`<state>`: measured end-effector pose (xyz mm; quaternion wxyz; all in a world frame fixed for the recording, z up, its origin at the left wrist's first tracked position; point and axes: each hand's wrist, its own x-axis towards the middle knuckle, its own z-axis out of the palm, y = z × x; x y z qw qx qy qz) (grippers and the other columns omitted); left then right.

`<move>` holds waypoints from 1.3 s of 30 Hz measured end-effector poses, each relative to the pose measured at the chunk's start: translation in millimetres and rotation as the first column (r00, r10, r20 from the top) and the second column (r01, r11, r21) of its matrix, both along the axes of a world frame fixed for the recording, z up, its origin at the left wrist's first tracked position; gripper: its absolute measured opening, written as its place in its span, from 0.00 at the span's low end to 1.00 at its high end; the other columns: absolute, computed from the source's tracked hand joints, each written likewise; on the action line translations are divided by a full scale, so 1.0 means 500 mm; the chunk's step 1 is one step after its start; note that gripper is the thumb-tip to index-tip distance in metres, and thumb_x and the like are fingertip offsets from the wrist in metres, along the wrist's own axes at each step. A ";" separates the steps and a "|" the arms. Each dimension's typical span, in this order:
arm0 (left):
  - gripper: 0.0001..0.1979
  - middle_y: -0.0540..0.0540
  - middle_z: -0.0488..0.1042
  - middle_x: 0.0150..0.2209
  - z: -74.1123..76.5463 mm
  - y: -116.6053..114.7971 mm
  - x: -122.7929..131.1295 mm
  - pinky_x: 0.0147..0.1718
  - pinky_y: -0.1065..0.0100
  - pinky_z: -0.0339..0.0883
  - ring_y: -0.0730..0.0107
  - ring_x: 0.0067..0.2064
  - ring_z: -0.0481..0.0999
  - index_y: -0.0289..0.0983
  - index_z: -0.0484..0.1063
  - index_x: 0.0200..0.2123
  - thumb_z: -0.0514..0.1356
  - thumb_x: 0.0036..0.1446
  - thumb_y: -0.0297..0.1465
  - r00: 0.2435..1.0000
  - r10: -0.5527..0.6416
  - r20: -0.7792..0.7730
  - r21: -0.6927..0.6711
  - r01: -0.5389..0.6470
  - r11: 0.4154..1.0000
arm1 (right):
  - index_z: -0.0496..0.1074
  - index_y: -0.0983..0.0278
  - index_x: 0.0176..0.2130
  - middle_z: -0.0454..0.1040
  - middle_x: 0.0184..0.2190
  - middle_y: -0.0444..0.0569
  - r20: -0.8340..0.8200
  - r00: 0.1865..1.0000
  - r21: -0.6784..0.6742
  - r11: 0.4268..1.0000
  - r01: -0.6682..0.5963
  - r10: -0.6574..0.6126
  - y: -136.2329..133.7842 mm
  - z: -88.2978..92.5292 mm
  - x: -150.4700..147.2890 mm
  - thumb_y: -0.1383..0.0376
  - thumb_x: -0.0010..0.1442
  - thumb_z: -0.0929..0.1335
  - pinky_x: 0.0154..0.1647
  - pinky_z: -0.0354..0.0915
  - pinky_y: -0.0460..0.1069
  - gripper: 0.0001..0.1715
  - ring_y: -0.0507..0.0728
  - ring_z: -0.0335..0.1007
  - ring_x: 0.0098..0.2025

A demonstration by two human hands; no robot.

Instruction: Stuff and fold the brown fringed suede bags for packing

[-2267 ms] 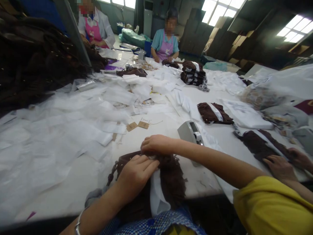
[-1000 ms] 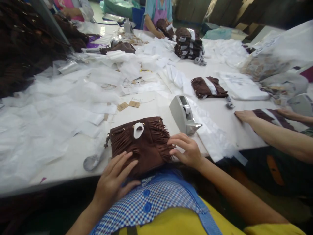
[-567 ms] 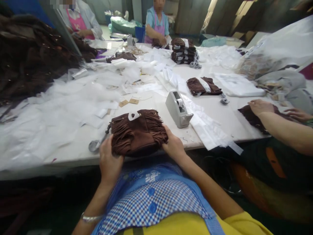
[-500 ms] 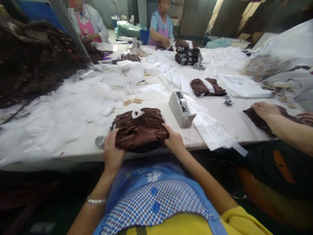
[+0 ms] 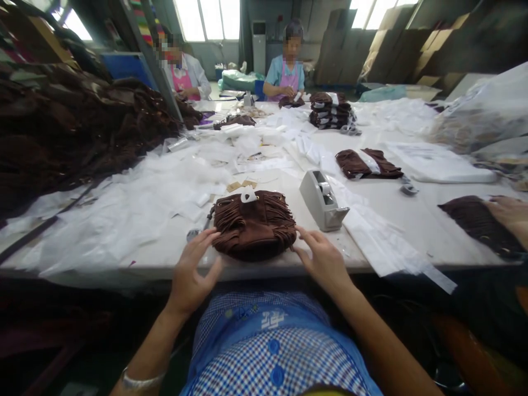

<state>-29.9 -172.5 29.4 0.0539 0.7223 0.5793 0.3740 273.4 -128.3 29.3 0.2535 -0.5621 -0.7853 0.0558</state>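
Note:
In front of me a brown fringed bag (image 5: pixel 259 228) lies at the front edge of the white table, a white tag or tie at its top. My left hand (image 5: pixel 193 269) is at its left end, thumb and fingers spread apart, fingertips at the fringe. At the opposite end my right hand (image 5: pixel 324 258) has its fingers stretched towards the bag, also apart and not wrapped round it. Just right of the bag stands a grey tape dispenser (image 5: pixel 324 201).
White sheets (image 5: pixel 152 181) cover the left of the table; a brown heap (image 5: pixel 74 121) rises behind them. Plastic sleeves (image 5: pixel 383 236) hang over the front edge. Wrapped bags (image 5: pixel 369 163) lie behind the dispenser. At right, a co-worker's hand (image 5: pixel 511 212) rests on another bag. Two people sit opposite.
Both my hands have loosened from the bag's ends and opened. The view has tilted up and shifted left, so things appear lower and further right. The bag stays on the table.

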 end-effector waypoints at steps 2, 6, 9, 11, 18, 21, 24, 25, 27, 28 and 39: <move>0.28 0.42 0.66 0.64 0.013 0.022 0.031 0.65 0.50 0.56 0.55 0.66 0.63 0.40 0.62 0.63 0.61 0.59 0.31 0.986 -0.103 -0.133 0.083 0.115 0.990 | 0.62 0.59 0.64 0.69 0.60 0.56 -0.014 0.982 0.147 0.971 -0.186 0.190 0.002 0.014 -0.031 0.59 0.62 0.70 0.63 0.60 0.62 0.34 0.65 0.63 0.62; 0.27 0.41 0.68 0.62 -0.032 0.090 0.046 0.63 0.52 0.60 0.59 0.65 0.64 0.37 0.58 0.66 0.54 0.64 0.23 0.855 -0.298 -0.424 0.163 0.396 0.904 | 0.61 0.59 0.65 0.62 0.66 0.52 0.095 0.897 0.227 0.868 -0.442 0.432 0.061 -0.018 -0.072 0.66 0.65 0.67 0.69 0.53 0.63 0.31 0.63 0.52 0.69; 0.25 0.44 0.71 0.61 -0.090 0.100 0.012 0.61 0.54 0.62 0.62 0.64 0.66 0.38 0.60 0.64 0.50 0.65 0.20 0.767 -0.376 -0.520 0.147 0.514 0.845 | 0.66 0.56 0.62 0.70 0.60 0.48 0.147 0.798 0.238 0.762 -0.602 0.584 0.108 -0.071 -0.047 0.72 0.67 0.63 0.65 0.61 0.60 0.26 0.58 0.62 0.65; 0.25 0.45 0.70 0.61 -0.114 0.084 -0.008 0.61 0.53 0.62 0.61 0.65 0.65 0.37 0.62 0.64 0.48 0.66 0.19 0.764 -0.372 -0.527 0.108 0.494 0.863 | 0.67 0.56 0.61 0.72 0.58 0.48 0.115 0.769 0.226 0.737 -0.637 0.629 0.121 -0.098 -0.016 0.72 0.68 0.63 0.63 0.65 0.58 0.25 0.57 0.65 0.63; 0.18 0.43 0.74 0.57 -0.065 0.030 0.047 0.64 0.41 0.51 0.52 0.62 0.69 0.36 0.72 0.55 0.56 0.63 0.26 0.881 -0.189 -0.433 0.079 0.246 0.966 | 0.69 0.55 0.60 0.74 0.56 0.50 -0.058 0.816 0.230 0.803 -0.550 0.576 0.115 -0.114 0.021 0.73 0.68 0.61 0.60 0.68 0.57 0.25 0.57 0.68 0.59; 0.14 0.40 0.73 0.58 -0.053 0.049 0.085 0.64 0.41 0.51 0.49 0.62 0.68 0.34 0.75 0.50 0.58 0.63 0.29 0.887 -0.147 -0.439 0.139 0.229 0.964 | 0.72 0.54 0.57 0.75 0.51 0.51 -0.131 0.846 0.266 0.841 -0.472 0.516 0.113 -0.121 0.013 0.74 0.67 0.61 0.55 0.70 0.55 0.25 0.56 0.69 0.54; 0.18 0.38 0.72 0.58 -0.075 0.081 0.103 0.61 0.51 0.61 0.56 0.60 0.71 0.31 0.70 0.56 0.51 0.66 0.22 0.826 -0.252 -0.504 0.168 0.380 0.909 | 0.75 0.54 0.53 0.74 0.44 0.50 -0.163 0.869 0.297 0.863 -0.409 0.467 0.111 -0.125 0.006 0.76 0.64 0.63 0.50 0.71 0.53 0.25 0.55 0.69 0.47; 0.19 0.38 0.73 0.58 -0.086 0.090 0.106 0.60 0.54 0.63 0.58 0.59 0.72 0.30 0.69 0.57 0.49 0.66 0.21 0.806 -0.288 -0.517 0.181 0.431 0.884 | 0.76 0.55 0.51 0.73 0.41 0.50 -0.174 0.875 0.302 0.871 -0.389 0.451 0.111 -0.125 0.004 0.77 0.62 0.63 0.47 0.71 0.53 0.26 0.55 0.69 0.44; 0.20 0.40 0.74 0.57 -0.104 0.099 0.108 0.59 0.55 0.63 0.59 0.59 0.72 0.30 0.69 0.58 0.48 0.66 0.20 0.787 -0.332 -0.520 0.192 0.487 0.852 | 0.78 0.57 0.48 0.72 0.35 0.48 -0.197 0.889 0.274 0.894 -0.356 0.414 0.116 -0.119 0.001 0.80 0.56 0.63 0.43 0.70 0.51 0.28 0.55 0.68 0.40; 0.20 0.41 0.73 0.58 -0.111 0.100 0.108 0.60 0.54 0.62 0.59 0.60 0.71 0.31 0.69 0.58 0.48 0.67 0.21 0.784 -0.343 -0.517 0.181 0.492 0.852 | 0.78 0.58 0.47 0.71 0.33 0.48 -0.210 0.890 0.240 0.903 -0.355 0.406 0.121 -0.115 0.001 0.82 0.53 0.63 0.42 0.70 0.50 0.30 0.55 0.68 0.39; 0.32 0.45 0.61 0.66 -0.082 0.058 0.121 0.62 0.48 0.56 0.52 0.65 0.64 0.37 0.65 0.63 0.50 0.55 0.19 0.804 -0.316 -0.504 -0.084 0.318 0.944 | 0.79 0.61 0.41 0.76 0.35 0.49 -0.221 0.975 -0.007 1.000 0.001 -0.003 0.085 -0.071 0.079 0.72 0.62 0.67 0.43 0.71 0.50 0.12 0.56 0.75 0.37</move>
